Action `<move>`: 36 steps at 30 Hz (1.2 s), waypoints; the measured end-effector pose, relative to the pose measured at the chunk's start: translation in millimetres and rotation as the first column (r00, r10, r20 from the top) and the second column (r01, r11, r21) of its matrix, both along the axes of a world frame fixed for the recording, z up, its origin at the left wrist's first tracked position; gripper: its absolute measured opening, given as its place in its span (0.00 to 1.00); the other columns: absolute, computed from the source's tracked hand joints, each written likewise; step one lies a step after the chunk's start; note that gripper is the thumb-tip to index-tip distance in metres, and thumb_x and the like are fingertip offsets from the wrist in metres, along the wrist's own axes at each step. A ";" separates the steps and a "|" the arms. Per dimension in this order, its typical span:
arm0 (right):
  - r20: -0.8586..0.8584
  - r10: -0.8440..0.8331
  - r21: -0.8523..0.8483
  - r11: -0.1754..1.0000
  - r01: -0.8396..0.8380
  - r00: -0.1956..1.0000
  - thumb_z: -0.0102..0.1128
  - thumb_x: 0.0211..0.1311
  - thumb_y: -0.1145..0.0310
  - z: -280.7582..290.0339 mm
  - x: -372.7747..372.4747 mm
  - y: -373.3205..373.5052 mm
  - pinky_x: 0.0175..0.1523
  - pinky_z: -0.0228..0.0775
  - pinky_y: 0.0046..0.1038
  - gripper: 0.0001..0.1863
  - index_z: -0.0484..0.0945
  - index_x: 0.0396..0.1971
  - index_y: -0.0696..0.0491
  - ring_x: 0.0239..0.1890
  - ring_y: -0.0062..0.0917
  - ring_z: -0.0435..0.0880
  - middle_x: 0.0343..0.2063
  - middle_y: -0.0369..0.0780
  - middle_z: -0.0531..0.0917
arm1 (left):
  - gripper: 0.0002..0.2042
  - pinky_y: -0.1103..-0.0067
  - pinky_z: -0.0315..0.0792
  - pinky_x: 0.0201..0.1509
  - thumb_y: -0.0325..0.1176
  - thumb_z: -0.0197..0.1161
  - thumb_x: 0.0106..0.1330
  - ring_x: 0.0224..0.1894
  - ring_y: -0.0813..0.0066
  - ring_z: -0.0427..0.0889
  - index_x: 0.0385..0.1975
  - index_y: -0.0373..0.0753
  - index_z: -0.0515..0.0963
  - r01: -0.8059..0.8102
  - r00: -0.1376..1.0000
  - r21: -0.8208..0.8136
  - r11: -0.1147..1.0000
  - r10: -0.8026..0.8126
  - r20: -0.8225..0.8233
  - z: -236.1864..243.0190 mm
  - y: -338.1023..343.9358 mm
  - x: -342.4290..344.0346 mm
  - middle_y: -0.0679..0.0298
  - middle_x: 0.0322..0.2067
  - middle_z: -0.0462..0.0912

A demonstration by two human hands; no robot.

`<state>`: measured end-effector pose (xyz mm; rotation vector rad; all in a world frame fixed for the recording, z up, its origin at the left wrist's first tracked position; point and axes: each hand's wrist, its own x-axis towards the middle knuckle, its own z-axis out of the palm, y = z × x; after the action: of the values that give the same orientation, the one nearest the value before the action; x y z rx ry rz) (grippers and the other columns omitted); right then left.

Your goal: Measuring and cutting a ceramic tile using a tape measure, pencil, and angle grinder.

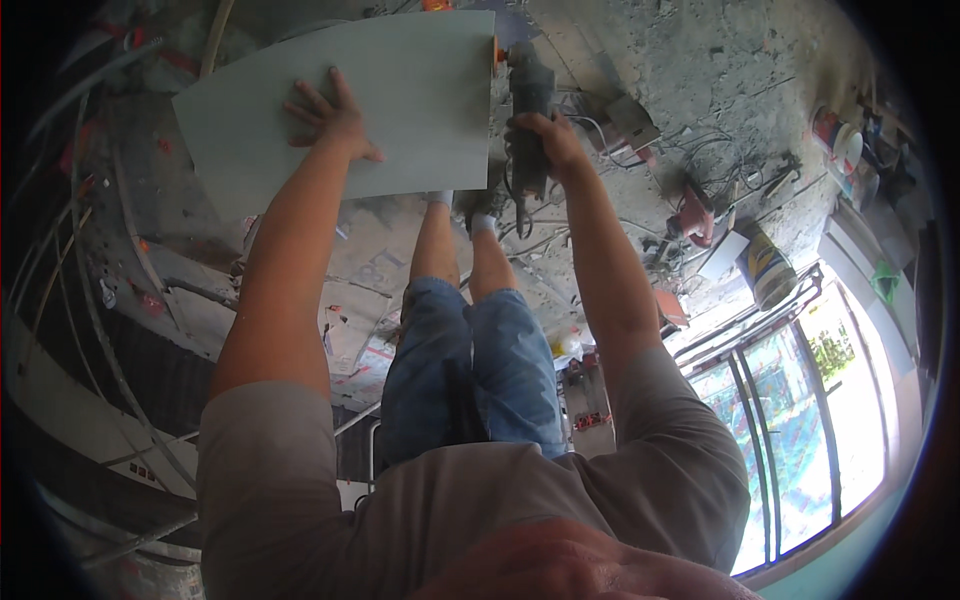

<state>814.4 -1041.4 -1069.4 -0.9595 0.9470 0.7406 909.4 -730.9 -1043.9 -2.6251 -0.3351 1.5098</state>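
Tile (400, 90) under flat left hand (330, 120)

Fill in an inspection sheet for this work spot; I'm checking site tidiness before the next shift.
Surface: rough concrete floor, dusty and bare in patches.
Job's things: large grey tile lying flat; power cutter at its right edge.
Clutter: bucket, red tool and small items scattered on the floor to the right.
Grippers: left hand pressed flat on the tile, fingers spread; right hand closed on the cutter.
Cables: loose cords across the floor by the cutter.
Surroundings: big window at right; pipes or conduits at left.
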 end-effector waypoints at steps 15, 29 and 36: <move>-0.034 0.034 -0.033 0.999 -0.035 0.999 0.63 0.62 0.62 5.8 37.9 -10.0 0.36 0.80 0.34 0.18 0.78 0.46 0.59 0.31 0.32 0.85 0.34 0.43 0.85 | 0.77 0.27 0.48 0.65 0.45 0.87 0.38 0.74 0.24 0.20 0.75 0.56 0.20 0.011 1.000 0.033 0.999 -0.010 -0.027 3.5 -2.7 1.1 0.37 0.72 0.11; -0.107 0.007 0.026 1.000 -0.004 0.994 0.67 0.60 0.65 8.3 49.6 -19.4 0.38 0.82 0.35 0.18 0.78 0.45 0.60 0.33 0.33 0.87 0.34 0.45 0.85 | 0.78 0.28 0.49 0.66 0.46 0.87 0.37 0.74 0.24 0.20 0.75 0.56 0.20 0.015 1.000 0.034 0.999 -0.015 0.003 -1.1 -3.2 -0.5 0.38 0.72 0.11; -0.175 0.048 0.065 0.997 -0.038 0.983 0.65 0.61 0.62 16.2 48.4 -18.6 0.39 0.82 0.35 0.18 0.78 0.45 0.59 0.33 0.33 0.87 0.34 0.43 0.85 | 0.77 0.28 0.48 0.66 0.45 0.88 0.37 0.74 0.26 0.19 0.75 0.55 0.20 0.017 1.000 0.056 0.998 -0.018 0.006 1.1 -4.1 -3.5 0.38 0.72 0.11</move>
<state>862.9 -1060.1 -1053.2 -0.8731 1.0545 0.8976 905.9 -735.0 -1042.8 -2.5835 -0.3488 1.4648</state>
